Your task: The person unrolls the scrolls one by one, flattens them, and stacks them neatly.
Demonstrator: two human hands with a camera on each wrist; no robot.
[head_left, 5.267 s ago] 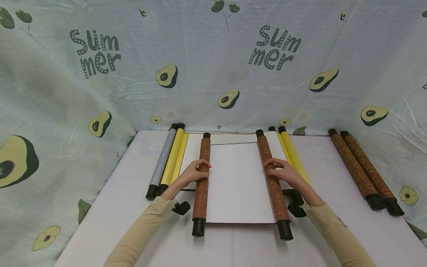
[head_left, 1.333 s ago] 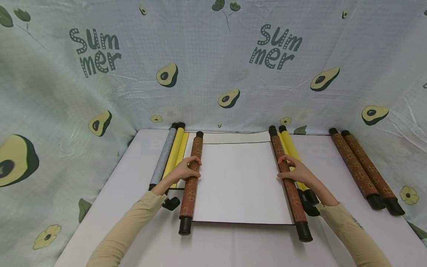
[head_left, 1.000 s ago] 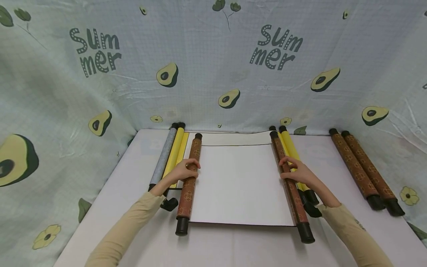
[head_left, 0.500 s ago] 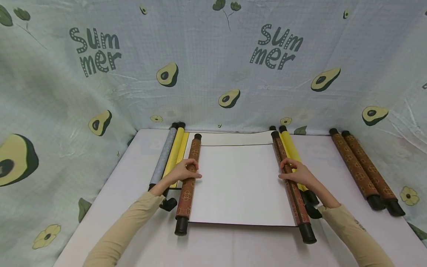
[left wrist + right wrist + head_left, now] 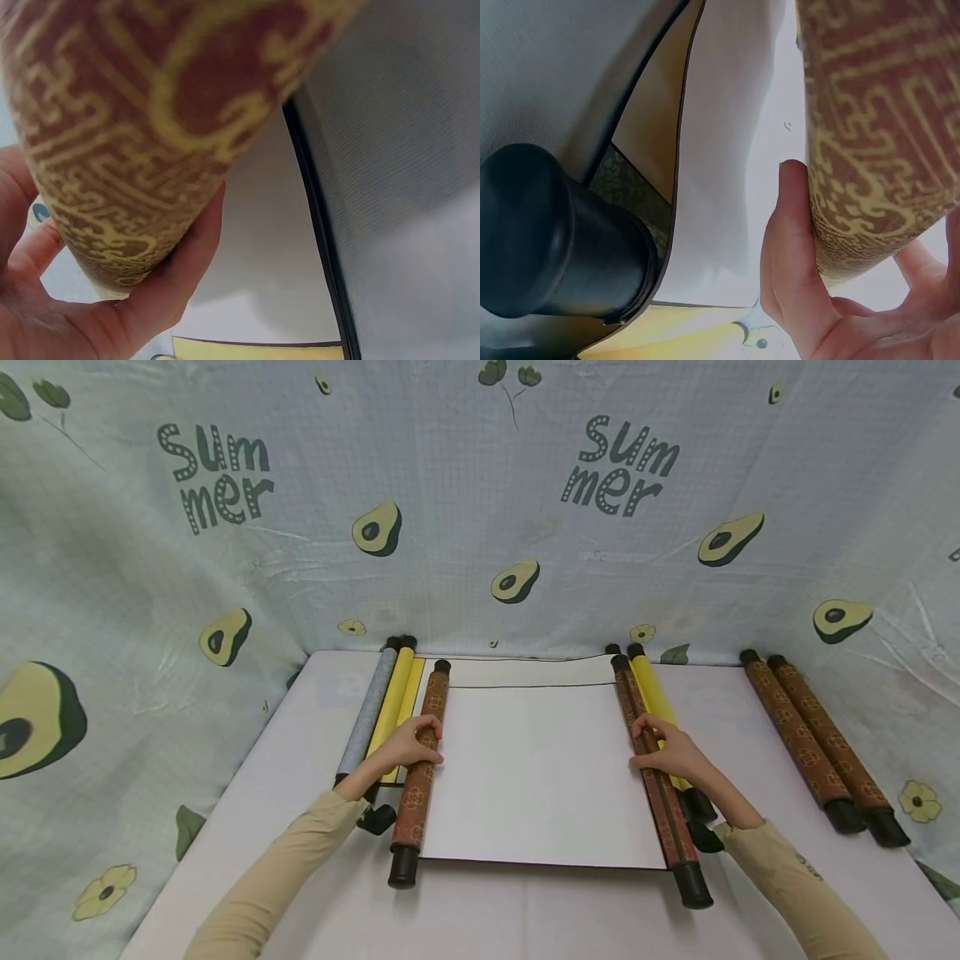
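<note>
A brown patterned scroll lies partly unrolled, its white sheet [image 5: 540,777] spread between two rolls with black end knobs. My left hand [image 5: 408,745] grips the left roll [image 5: 415,806], thumb on the inner side and fingers over the far side. Likewise, my right hand [image 5: 669,752] holds the right roll [image 5: 664,814] between thumb and fingers. The left wrist view shows the left roll's gold-patterned brown cover [image 5: 112,135] close up in the hand. In the right wrist view, the right roll's cover [image 5: 885,135] sits within the curled fingers.
Under and beside the brown scroll lie yellow rolls [image 5: 390,714] [image 5: 656,689] and a grey roll [image 5: 367,714] with black knobs. Two more brown rolls [image 5: 798,735] [image 5: 832,739] lie at the right. A cloth printed with avocados [image 5: 513,582] hangs behind the white table [image 5: 525,914].
Since the earliest frame, the two brown rolls have moved apart, the left one leftward and the right one rightward, baring more white sheet. Over the last half second the left roll shifted slightly left.
</note>
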